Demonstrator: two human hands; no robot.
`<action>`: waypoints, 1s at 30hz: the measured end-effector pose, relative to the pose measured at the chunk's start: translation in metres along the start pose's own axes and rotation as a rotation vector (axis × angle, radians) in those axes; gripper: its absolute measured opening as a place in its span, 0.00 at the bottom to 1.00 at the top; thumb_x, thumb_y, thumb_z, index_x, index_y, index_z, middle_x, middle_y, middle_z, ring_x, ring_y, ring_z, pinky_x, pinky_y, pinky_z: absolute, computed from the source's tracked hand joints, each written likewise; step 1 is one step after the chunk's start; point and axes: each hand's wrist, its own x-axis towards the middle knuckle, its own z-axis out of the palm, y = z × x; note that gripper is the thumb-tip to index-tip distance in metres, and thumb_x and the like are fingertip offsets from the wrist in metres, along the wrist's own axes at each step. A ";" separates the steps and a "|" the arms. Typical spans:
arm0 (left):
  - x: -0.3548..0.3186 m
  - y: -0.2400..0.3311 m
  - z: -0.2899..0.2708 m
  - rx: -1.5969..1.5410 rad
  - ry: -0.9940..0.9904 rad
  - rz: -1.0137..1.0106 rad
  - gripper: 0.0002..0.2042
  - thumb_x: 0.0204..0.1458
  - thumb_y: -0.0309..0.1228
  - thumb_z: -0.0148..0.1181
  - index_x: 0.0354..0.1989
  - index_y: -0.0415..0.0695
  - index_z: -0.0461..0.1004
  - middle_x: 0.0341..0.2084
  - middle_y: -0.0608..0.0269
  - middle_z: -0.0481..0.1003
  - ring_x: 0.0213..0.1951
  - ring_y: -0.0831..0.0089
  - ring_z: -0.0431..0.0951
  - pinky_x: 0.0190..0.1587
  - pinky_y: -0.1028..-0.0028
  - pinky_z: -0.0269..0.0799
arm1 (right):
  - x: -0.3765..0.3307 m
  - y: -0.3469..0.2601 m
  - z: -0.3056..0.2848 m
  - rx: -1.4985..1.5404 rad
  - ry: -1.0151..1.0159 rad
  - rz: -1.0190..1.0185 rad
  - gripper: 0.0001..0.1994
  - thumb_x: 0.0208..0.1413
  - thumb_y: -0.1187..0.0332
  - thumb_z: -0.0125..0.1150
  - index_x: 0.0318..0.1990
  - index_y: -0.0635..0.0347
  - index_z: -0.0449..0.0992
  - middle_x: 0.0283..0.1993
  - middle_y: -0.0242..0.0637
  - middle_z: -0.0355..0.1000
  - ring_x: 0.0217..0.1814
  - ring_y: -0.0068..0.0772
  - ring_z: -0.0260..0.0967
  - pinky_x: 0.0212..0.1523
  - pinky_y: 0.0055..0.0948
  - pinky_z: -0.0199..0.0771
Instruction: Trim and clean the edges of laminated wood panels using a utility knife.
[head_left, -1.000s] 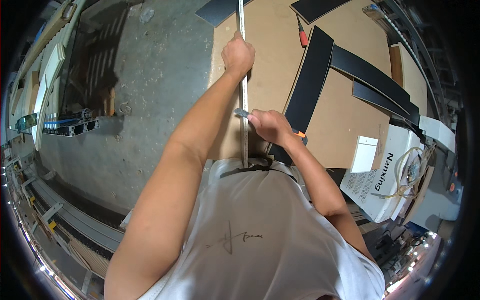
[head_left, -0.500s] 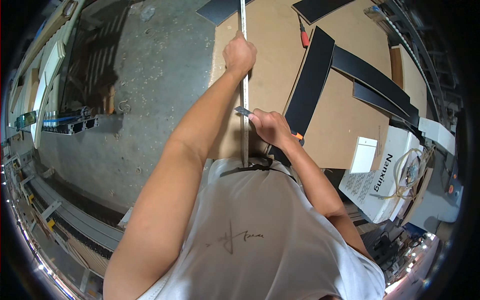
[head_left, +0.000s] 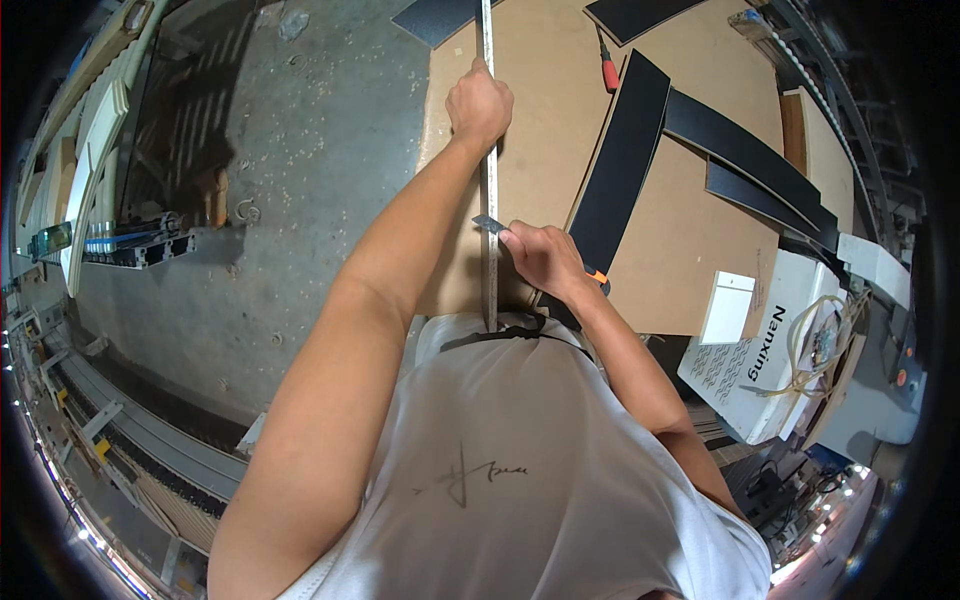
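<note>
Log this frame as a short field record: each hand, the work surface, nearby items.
left hand: left hand presses down on a long metal straightedge laid along the board
right hand: right hand grips a utility knife, blade against the straightedge
surface: brown board on a workbench
nearby: black strips lie on the board to the right; red-handled tool beyond them; white box at right
floor: bare concrete floor on the left

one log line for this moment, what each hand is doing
left hand pressing metal ruler flat on brown board | right hand holding utility knife, blade against ruler | black strips on board to the right
</note>
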 end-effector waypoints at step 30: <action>-0.197 -0.047 -0.033 -0.373 -0.181 -0.250 0.20 0.47 0.22 0.57 0.52 0.35 0.71 0.39 0.40 0.79 0.45 0.47 0.80 0.50 0.60 0.73 | -0.075 0.108 -0.038 0.885 0.663 0.465 0.13 0.66 0.58 0.58 0.33 0.57 0.74 0.21 0.21 0.63 0.20 0.12 0.60 0.17 0.20 0.60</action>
